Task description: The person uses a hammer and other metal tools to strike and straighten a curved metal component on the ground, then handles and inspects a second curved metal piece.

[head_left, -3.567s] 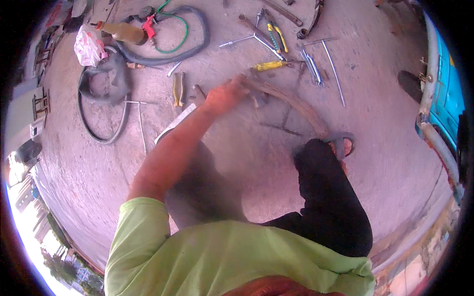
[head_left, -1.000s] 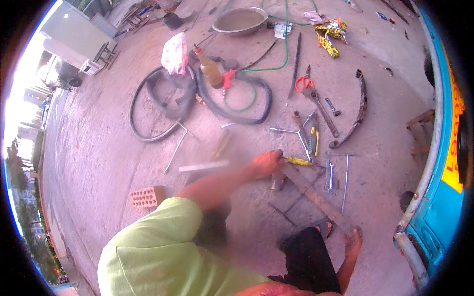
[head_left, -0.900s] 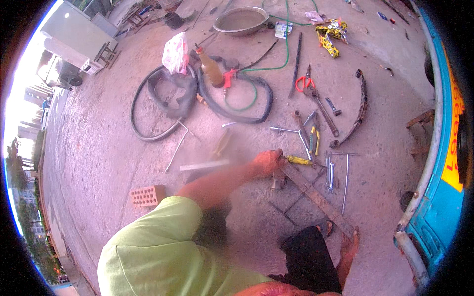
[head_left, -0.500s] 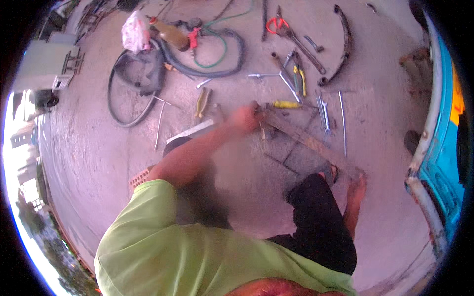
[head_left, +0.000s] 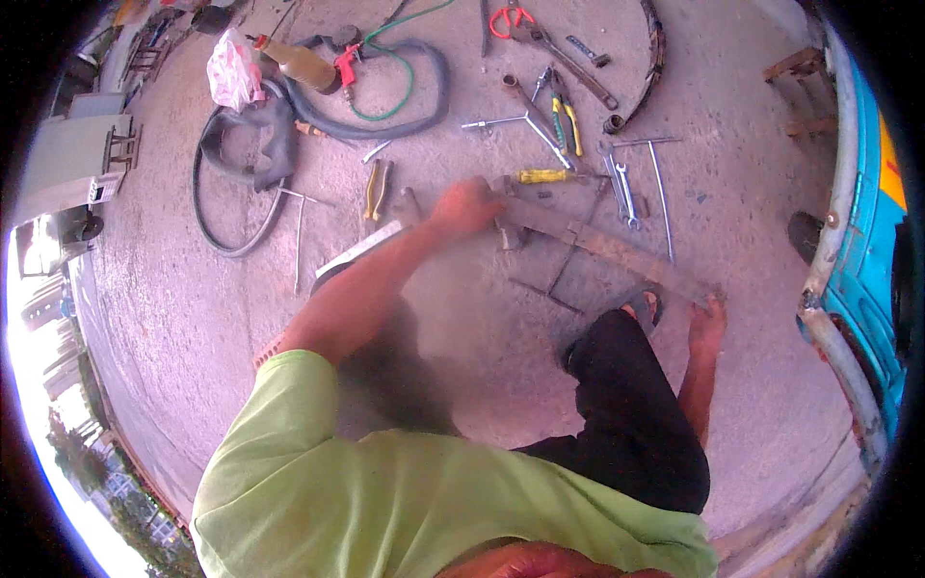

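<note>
Flat bar: one, long and narrow, brown, gently bowed, surface dull and mottled as if rusted; lies aslant above the concrete floor, left end farther, right end nearer, crossing over a thin dark T-shaped rod. Contact with the floor cannot be told.

Left hand: at the bar's left end, fingers curled; whether they clasp it cannot be told. Right hand: pinching the bar's right end.

Screwdriver: ribbed yellow handle, just beyond the bar. Open-ended spanner: bright metal, farther right. Pliers: green-and-yellow grips, far side, beside a three-armed wrench of shiny metal. Bottle: amber-brown, far left. Plastic bag: crumpled, pinkish white, beside it.
</note>
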The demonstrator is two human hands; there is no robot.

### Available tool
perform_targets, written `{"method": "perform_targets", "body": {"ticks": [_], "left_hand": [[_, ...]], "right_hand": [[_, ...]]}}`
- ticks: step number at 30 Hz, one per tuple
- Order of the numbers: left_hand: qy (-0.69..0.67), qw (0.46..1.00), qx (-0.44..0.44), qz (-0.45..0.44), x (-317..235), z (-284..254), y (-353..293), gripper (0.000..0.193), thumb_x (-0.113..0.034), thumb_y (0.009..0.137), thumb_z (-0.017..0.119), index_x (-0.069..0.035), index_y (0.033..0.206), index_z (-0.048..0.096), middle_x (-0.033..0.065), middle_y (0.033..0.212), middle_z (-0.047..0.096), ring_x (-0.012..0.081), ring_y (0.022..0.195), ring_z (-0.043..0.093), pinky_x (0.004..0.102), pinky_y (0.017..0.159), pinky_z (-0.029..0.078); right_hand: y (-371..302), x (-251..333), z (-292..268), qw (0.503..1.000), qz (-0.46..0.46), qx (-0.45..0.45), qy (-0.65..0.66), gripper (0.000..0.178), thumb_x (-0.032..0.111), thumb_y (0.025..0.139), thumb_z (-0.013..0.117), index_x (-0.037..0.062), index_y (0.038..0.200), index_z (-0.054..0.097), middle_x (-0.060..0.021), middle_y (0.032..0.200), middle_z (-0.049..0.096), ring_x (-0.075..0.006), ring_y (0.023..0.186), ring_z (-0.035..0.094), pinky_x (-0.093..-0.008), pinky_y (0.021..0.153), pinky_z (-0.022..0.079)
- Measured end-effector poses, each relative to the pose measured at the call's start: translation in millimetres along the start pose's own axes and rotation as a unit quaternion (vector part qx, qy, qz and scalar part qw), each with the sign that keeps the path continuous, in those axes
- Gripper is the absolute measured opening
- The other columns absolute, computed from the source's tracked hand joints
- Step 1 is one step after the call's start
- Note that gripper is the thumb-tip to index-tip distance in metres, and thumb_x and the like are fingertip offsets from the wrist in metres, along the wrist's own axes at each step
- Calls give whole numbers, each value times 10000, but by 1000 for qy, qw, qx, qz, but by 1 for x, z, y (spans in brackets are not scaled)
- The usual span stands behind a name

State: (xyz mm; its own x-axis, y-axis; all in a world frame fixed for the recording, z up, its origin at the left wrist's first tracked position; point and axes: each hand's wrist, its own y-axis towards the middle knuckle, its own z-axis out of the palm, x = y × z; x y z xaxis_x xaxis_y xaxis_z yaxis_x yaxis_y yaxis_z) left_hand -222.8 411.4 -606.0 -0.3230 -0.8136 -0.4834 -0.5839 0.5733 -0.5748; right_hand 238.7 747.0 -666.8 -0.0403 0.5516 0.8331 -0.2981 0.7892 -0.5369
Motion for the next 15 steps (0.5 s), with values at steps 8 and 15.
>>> {"method": "perform_targets", "body": {"ticks": [8, 15], "left_hand": [[-43, 987, 62, -144, 26, 12, -99, 572, -474, 870, 673, 34, 1127, 625, 201, 989, 713, 267, 873, 732, 402, 711, 573], [-27, 965, 262, 6, 99, 74, -124, 504, -456, 949, 574, 22, 1091, 646, 173, 823, 688, 257, 699, 722, 388, 641, 578]], "right_hand": [[26, 29, 58, 994, 3, -8, -108, 515, 231, 899, 660, 45, 1355, 511, -92, 1255, 619, -249, 1190, 562, -440, 959, 455], [19, 89, 150, 964, -64, 87, -242, 547, 249, 860, 735, 43, 1333, 551, -115, 1279, 644, -221, 1172, 592, -421, 962, 465]]}}
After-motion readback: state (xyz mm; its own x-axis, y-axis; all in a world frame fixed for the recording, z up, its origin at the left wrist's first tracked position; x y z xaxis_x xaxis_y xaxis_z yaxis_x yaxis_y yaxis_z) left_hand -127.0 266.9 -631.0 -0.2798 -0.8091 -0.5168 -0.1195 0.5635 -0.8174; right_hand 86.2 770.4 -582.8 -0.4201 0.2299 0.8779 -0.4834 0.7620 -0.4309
